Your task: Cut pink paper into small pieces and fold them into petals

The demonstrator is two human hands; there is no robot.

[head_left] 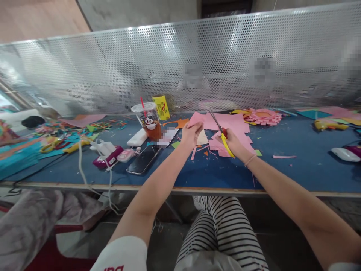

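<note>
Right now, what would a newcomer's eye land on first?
Probably the yellow-and-red scissors in the right hand, over the blue table, near the pink paper held in the left hand. Next, the clear cup with a red straw, beyond the dark phone on the left. Then the ruffled pink pile, back right.

From where I stand, the table (310, 165) is deep blue, and the cup (146, 117) holds a reddish-brown drink (153, 133) and a red straw (142, 102). Behind the cup, a silvery panel (107, 75) is dotted all over; beside it glows a yellow container (161, 107). Right of the cup are yellow-and-red scissor handles (224, 138) and plain pink paper (197, 118); left of it, turquoise sheets (17, 162). Black-striped white trousers (222, 229) show nearer than the cup.
</note>
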